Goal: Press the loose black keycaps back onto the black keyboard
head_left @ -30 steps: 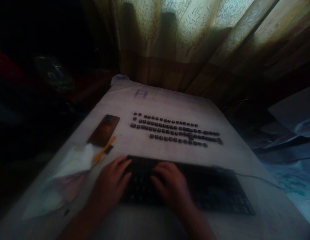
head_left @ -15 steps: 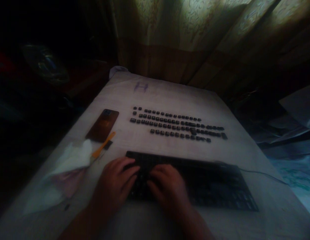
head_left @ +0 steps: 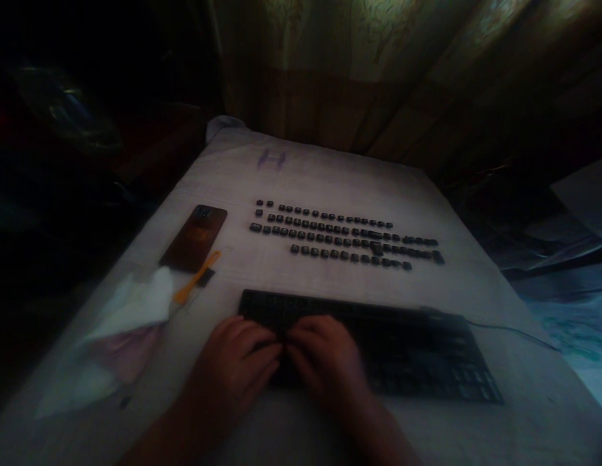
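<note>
A black keyboard (head_left: 408, 356) lies near the front of the cloth-covered table, with much of its key area looking dark and bare. Over its left part, my left hand (head_left: 237, 359) is closed, fingertips bent together and pointing right. My right hand (head_left: 330, 356) meets it there, its fingers curled and almost touching the left ones. Whatever the fingertips hold, if anything, is hidden and blurred. Beyond the keyboard, loose black keycaps (head_left: 325, 238) are laid out in several rows.
To the left lie a brown phone (head_left: 197, 238), an orange tool with a thin handle (head_left: 197, 279), and a crumpled white and pink cloth (head_left: 131, 304). A small dark piece (head_left: 125, 402) rests near the cloth. The keyboard's cable (head_left: 517, 331) runs off right. A curtain (head_left: 320, 84) hangs behind the table.
My left hand has moved right and its fingers have drawn together, close to my right fingertips. My right hand stays nearly in place. The view has shifted slightly.
</note>
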### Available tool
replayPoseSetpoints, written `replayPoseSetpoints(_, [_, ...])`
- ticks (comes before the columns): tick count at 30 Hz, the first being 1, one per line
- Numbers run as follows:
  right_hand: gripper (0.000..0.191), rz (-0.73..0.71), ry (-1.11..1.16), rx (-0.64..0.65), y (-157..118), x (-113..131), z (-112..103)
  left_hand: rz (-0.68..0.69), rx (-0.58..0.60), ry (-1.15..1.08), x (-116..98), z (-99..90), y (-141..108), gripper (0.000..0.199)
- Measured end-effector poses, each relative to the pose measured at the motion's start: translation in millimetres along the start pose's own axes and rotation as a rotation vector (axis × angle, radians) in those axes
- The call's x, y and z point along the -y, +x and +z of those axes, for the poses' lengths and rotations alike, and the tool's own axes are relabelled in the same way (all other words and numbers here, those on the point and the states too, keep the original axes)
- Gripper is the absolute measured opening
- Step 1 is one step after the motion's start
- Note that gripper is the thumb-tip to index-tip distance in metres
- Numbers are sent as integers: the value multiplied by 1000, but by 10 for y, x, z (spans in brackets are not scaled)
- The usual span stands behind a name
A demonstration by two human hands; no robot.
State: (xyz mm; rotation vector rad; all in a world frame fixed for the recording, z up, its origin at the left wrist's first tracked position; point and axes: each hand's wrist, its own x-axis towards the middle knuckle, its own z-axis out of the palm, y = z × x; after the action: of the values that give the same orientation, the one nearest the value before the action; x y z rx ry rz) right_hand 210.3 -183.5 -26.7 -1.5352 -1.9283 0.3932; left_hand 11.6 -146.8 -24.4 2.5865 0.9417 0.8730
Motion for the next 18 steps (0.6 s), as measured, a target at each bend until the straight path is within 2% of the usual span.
replayPoseSetpoints(4, [19,0,23,-16,0,-11,4,0,19,-12,23,27,-26,25])
replayPoseSetpoints(10, [18,36,-24,-18,45,44,26,23,-12,36,29,0,-8,26])
replayPoseSetpoints(18, [19,72,-40,-15,65,58,54,35,46,103,27,-39,-5,29])
